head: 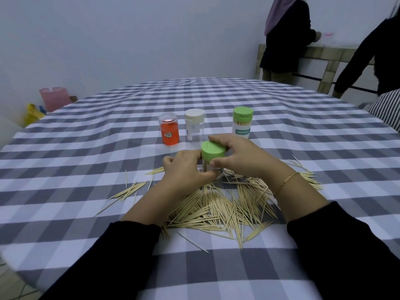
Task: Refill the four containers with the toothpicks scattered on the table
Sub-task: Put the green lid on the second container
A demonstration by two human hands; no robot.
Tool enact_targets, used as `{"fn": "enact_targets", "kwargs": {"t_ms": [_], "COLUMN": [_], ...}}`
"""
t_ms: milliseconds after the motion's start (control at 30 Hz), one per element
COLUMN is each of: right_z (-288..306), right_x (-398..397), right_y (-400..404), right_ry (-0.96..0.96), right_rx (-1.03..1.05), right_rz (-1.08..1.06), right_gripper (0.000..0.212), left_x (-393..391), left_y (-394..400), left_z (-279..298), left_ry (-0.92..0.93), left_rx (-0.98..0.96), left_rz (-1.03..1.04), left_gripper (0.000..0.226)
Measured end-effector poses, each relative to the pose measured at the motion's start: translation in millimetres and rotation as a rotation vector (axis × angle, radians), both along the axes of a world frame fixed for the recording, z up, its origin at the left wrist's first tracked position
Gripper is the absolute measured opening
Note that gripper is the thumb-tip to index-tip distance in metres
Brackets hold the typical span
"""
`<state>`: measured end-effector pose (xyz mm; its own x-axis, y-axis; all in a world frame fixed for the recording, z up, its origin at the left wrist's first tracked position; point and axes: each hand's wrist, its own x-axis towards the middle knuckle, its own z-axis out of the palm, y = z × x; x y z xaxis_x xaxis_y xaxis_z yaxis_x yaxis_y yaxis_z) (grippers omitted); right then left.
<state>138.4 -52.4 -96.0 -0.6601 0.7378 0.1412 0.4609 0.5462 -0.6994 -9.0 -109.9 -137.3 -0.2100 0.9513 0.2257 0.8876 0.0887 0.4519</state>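
A clear container with a green lid [212,153] stands above the toothpick pile [225,204] on the checked table [86,148]. My left hand [186,172] grips the container's body, which is mostly hidden by its fingers. My right hand [236,156] curls round the green lid from the right and back. Behind them stand three more containers: an orange one with a clear cap [169,131], a clear one with a white lid [194,127], and a green-lidded one labelled toothpick [242,122] that holds toothpicks.
Loose toothpicks [129,190] lie left of the pile, and a few [303,167] reach out to the right. Two people [285,35] stand at a bench at the back right. A pink bag [55,98] and a yellow one [32,114] sit beyond the table's left edge.
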Motion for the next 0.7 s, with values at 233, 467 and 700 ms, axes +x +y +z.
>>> {"fn": "enact_targets", "kwargs": {"t_ms": [233,467,700], "right_z": [22,49,45], "right_x": [-5,-12,-27], "right_y": [15,45,71], "right_ry": [-0.190,-0.368,-0.591], "right_rx": [0.081,0.386,0.623], "right_rz": [0.027,-0.146,-0.234], "right_gripper": [0.070,0.063,0.053], "left_x": [-9,-31,-43], "left_y": [5,37,65], "left_z": [33,69,59], "left_ry": [0.276,0.272,0.422], "left_rx": [-0.136,0.078,-0.054], "left_rz": [-0.040,0.156,0.166], "left_gripper": [0.059,0.053,0.066]}}
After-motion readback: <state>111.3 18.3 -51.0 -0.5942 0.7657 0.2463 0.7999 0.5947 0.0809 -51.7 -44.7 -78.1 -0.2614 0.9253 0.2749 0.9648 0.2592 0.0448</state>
